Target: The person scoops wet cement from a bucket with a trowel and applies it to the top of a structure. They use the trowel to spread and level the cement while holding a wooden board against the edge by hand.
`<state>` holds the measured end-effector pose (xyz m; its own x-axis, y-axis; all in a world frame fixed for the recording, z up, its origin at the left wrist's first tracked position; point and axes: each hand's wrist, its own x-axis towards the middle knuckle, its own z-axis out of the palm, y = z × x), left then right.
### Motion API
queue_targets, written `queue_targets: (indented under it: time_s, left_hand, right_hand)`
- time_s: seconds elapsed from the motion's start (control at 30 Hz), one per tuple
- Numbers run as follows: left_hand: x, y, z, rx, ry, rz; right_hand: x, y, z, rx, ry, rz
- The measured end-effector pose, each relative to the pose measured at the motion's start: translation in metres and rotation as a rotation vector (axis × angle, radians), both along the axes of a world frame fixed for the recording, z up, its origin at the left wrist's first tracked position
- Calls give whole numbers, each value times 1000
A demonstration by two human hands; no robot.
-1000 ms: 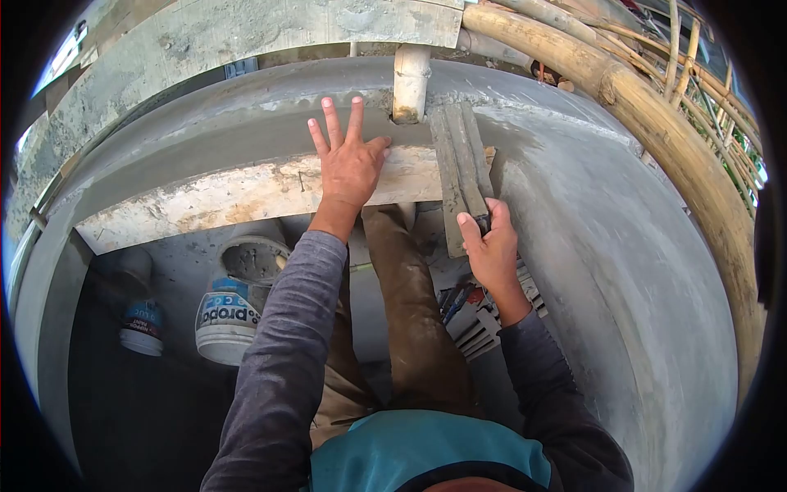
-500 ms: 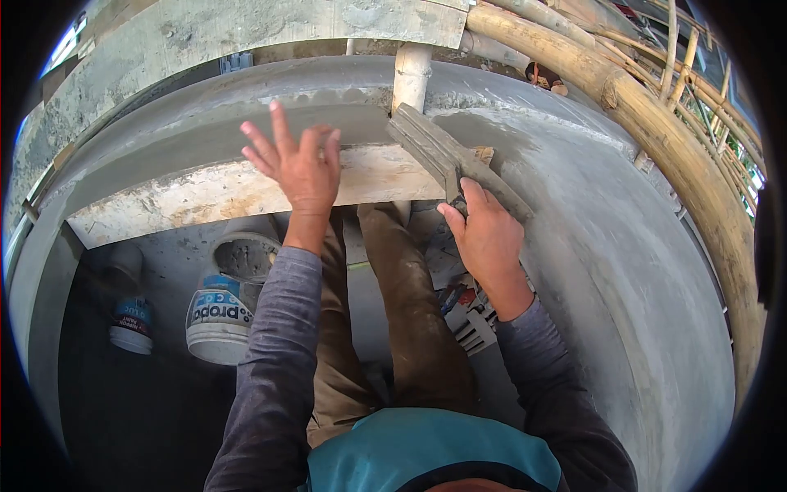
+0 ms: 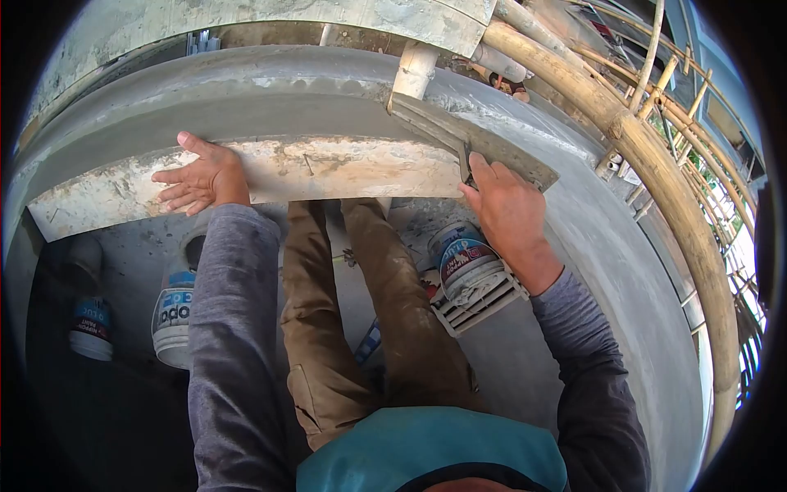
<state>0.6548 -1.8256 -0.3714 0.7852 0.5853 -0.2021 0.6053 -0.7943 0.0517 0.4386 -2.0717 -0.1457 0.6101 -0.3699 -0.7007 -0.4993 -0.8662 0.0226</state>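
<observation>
My right hand point(image 3: 510, 215) is closed round the handle of a grey plastering trowel point(image 3: 518, 157). Its long flat blade lies across the right end of a wooden board point(image 3: 352, 170) and the concrete behind, its far corner near a bamboo post point(image 3: 413, 72). My left hand point(image 3: 211, 174) has its fingers spread and its palm against the board's left half, holding nothing. Behind the board runs a strip of smooth grey mortar point(image 3: 311, 116). A nail stands out of the board near its middle. The trowel's handle is mostly hidden by my fingers.
Below the board stand paint buckets point(image 3: 174, 316), a smaller dark pail point(image 3: 90, 328) and another paint bucket point(image 3: 467, 258) by a pale slatted crate point(image 3: 484, 302). Thick bamboo poles point(image 3: 648, 156) curve along the right. A concrete-stained plank point(image 3: 246, 18) crosses the top.
My left hand has come down and left from above the board onto its face. My right hand and the trowel have shifted slightly right, and the camera view has moved too.
</observation>
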Motion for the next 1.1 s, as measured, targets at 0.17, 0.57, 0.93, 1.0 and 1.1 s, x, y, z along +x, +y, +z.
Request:
queue_targets:
  time_s: [0.17, 0.57, 0.93, 1.0, 1.1]
  left_hand:
    - [3, -2, 6, -22, 35, 15]
    - [5, -6, 15, -68, 82, 19]
    - [4, -3, 9, -46, 71, 9]
    - [3, -3, 8, -46, 45, 11]
    - [3, -3, 8, -32, 45, 11]
  right_hand:
    - [5, -5, 5, 26, -7, 86]
    - [22, 0, 14, -11, -120, 189]
    - [6, 2, 10, 51, -72, 142]
    - [4, 1, 9, 80, -11, 135]
    - [11, 5, 14, -2, -66, 87]
